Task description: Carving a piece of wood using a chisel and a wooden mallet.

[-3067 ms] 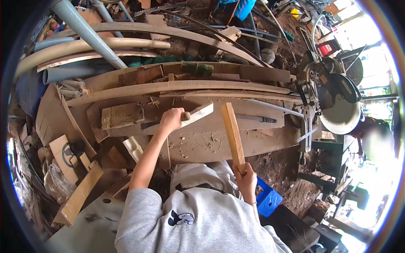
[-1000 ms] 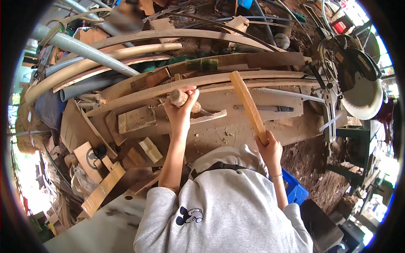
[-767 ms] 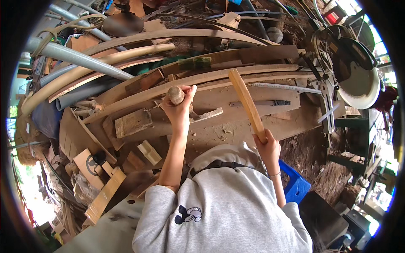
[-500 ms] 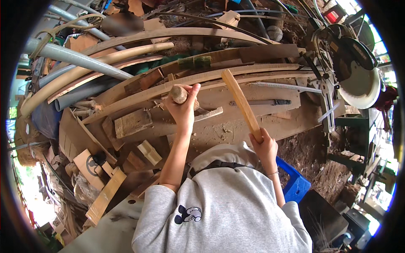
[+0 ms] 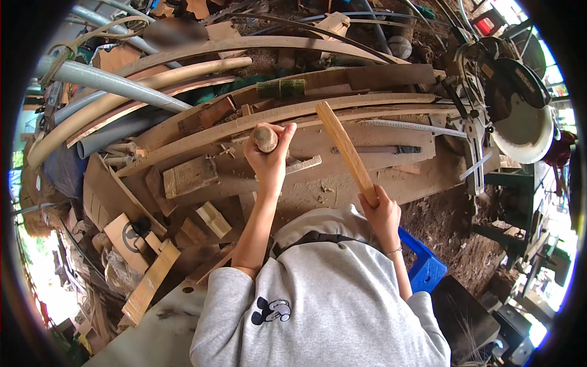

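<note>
Nearest, beside the right forearm, a blue plastic stool [image 5: 428, 269] stands on the floor before the near edge of the workbench [image 5: 361, 183]. The right hand [image 5: 383, 217], a thin bracelet at its wrist, has its fingers wrapped around the near end of a squared wooden bar [image 5: 347, 150]; the bar slants away to the left, crossing over the workbench from the near edge toward the far side. Short of the near edge on the left, a grooved wood offcut [image 5: 214, 219] lies among other scraps. The left hand [image 5: 267, 162], over the middle of the workbench, grips a round wooden handle [image 5: 266, 139] butt end up, with the thumb alongside; what sits at its lower end is hidden. Just right of that hand is a small pale wood piece [image 5: 304, 164]; whether the two touch cannot be told. Toward the left end rests a rough wooden block [image 5: 191, 176]. Right of the bar lie a narrow blade with a dark-wrapped end [image 5: 379, 149] and, beyond it, a white measuring strip [image 5: 416, 127]. Long wooden strips [image 5: 275, 111] run along the far side, while a miter saw [image 5: 516, 119] stands at the right end. Past the far left corner slopes a grey metal pipe [image 5: 116, 82].
</note>
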Tool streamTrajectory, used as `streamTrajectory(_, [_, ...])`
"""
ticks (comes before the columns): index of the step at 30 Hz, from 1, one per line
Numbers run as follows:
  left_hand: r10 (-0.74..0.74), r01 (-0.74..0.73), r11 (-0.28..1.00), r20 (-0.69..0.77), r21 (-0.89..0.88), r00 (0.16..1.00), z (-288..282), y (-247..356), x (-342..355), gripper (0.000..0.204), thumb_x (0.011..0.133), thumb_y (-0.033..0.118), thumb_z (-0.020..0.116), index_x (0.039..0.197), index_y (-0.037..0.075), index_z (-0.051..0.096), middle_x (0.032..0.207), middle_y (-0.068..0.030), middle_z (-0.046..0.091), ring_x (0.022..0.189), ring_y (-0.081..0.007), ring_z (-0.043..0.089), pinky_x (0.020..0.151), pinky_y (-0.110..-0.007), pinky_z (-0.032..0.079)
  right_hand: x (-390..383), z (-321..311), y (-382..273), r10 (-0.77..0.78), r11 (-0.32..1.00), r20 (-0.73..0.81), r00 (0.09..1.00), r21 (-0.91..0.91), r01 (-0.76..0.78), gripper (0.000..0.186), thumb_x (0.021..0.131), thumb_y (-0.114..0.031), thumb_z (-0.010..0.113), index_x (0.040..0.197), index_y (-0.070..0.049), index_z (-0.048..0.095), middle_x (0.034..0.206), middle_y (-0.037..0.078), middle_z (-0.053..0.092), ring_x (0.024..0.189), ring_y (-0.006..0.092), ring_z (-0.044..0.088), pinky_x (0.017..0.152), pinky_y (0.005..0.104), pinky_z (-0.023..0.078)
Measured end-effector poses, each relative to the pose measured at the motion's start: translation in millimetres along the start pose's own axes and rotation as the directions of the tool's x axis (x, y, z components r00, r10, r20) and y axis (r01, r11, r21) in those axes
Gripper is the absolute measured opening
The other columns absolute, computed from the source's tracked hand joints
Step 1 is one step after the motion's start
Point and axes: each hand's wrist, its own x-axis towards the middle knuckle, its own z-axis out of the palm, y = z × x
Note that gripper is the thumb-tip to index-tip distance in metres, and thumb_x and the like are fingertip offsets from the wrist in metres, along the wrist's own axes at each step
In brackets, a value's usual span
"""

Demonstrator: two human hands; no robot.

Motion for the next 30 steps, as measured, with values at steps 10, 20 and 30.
streamTrajectory(10, [-0.028,0.027,0.999,0.030,0.043,0.999,0,-5,-3,0.021,0.074,0.009,0.071,0.065,0.005,0.053,0.060,0.0050,0.049,0.055,-0.0023,0.040,0.052,-0.018,0.033,0,3,3,-0.024,1.000,-0.010,1.000,0.004,0.024,0.031,0.075,-0.031,0.064,0.095,-0.007,0.059,0.059,0.016,0.059,0.055,0.0326,0.059,0.050,0.0391,0.048])
streamTrajectory(20, [-0.071,0.070,0.997,0.037,0.035,0.997,2,-5,-3,0.021,0.074,0.007,0.070,0.064,0.005,0.052,0.060,0.0044,0.049,0.055,-0.0022,0.040,0.052,-0.018,0.034,3,2,0,-0.005,1.000,0.002,1.000,-0.002,0.005,0.031,0.075,-0.030,0.064,0.096,-0.008,0.059,0.060,0.015,0.059,0.055,0.0330,0.059,0.050,0.0398,0.048])
streamTrajectory(30, [0.047,-0.054,0.994,0.070,0.091,0.996,3,-13,-3,0.017,0.074,0.007,0.069,0.068,0.004,0.055,0.062,0.0018,0.053,0.051,-0.0033,0.046,0.049,-0.018,0.037,3,6,2,-0.007,1.000,0.005,1.000,-0.013,0.007,0.032,0.076,-0.031,0.064,0.097,-0.008,0.059,0.059,0.016,0.059,0.055,0.0332,0.059,0.051,0.0395,0.049])
